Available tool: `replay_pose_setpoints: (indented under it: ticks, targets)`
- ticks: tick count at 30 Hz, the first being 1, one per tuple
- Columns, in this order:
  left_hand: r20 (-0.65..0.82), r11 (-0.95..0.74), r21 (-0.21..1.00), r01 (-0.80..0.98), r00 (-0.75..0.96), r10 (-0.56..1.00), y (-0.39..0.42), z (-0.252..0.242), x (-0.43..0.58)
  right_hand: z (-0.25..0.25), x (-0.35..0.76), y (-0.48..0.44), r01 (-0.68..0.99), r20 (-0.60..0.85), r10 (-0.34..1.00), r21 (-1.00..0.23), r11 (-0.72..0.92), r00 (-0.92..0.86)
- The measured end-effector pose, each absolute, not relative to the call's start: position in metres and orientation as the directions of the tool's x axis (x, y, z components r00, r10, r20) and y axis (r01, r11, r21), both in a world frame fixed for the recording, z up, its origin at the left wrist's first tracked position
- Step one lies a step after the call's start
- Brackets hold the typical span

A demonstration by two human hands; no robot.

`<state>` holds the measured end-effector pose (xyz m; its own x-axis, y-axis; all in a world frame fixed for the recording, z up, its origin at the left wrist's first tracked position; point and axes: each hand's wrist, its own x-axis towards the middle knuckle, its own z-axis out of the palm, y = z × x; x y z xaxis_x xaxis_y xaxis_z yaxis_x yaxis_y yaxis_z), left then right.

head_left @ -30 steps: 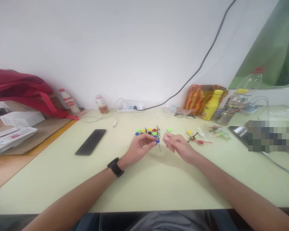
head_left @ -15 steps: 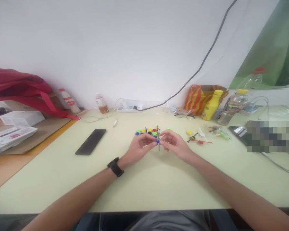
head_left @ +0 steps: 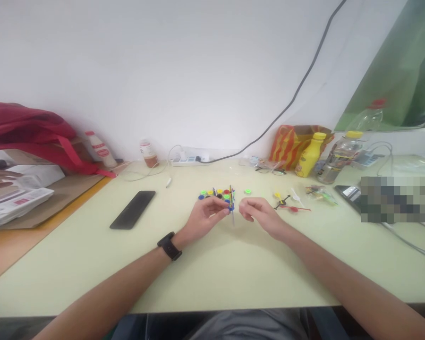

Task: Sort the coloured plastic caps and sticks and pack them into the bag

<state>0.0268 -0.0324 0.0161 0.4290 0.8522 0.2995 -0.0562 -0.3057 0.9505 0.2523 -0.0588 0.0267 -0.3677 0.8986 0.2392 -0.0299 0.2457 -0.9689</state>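
My left hand [head_left: 207, 216], with a black watch [head_left: 170, 246] at its wrist, pinches a thin upright plastic piece [head_left: 231, 198], multicoloured with blue low down. A thin pale strip extends below the fingertips. Just right of it and apart from it, my right hand [head_left: 260, 215] is closed, its fingers curled together; whether anything is in them is hidden. Behind my left hand lie several small round plastic pieces [head_left: 219, 192] in green, yellow, red and blue. A single green round piece [head_left: 248, 191] lies beyond my right hand.
Clock-hand-like plastic pieces [head_left: 282, 202] and a small clear bag of parts [head_left: 320, 193] lie to the right. A black phone [head_left: 132, 210] lies left. Bottles and a striped bag [head_left: 283, 146] stand along the wall. Another person's hand [head_left: 0, 176] shows at the far left.
My right hand has come off the plastic piece and moved slightly right, its fingers curling in. My left hand stays on the piece. Another person's hand has appeared at the left edge.
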Motion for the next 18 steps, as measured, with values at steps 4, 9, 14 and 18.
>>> replay_pose_setpoints:
  ticks: [4, 9, 14, 18]
  targets:
    - [0.311, -0.315, 0.947, -0.065, 0.439, 0.843, -0.0318, 0.0153, 0.0263, 0.02, 0.246, -0.0573, -0.026, 0.196, 0.921, -0.98, 0.199, -0.337]
    - [0.32, -0.323, 0.944, -0.072, 0.442, 0.838, -0.0313, 0.0143, 0.0256, 0.0162, 0.2446, -0.0573, 0.008, 0.189, 0.917, -0.979, 0.205, -0.351]
    - [0.318, -0.317, 0.945, -0.076, 0.435, 0.843, -0.0333, 0.0176, 0.0266, 0.0159, 0.2458, -0.0577, -0.003, 0.221, 0.918, -0.973, 0.233, -0.33]
    - [0.302, -0.297, 0.951, -0.08, 0.436, 0.848, -0.0342, 0.019, 0.0271, 0.0216, 0.2484, -0.0593, -0.061, 0.287, 0.912, -0.957, 0.282, -0.293]
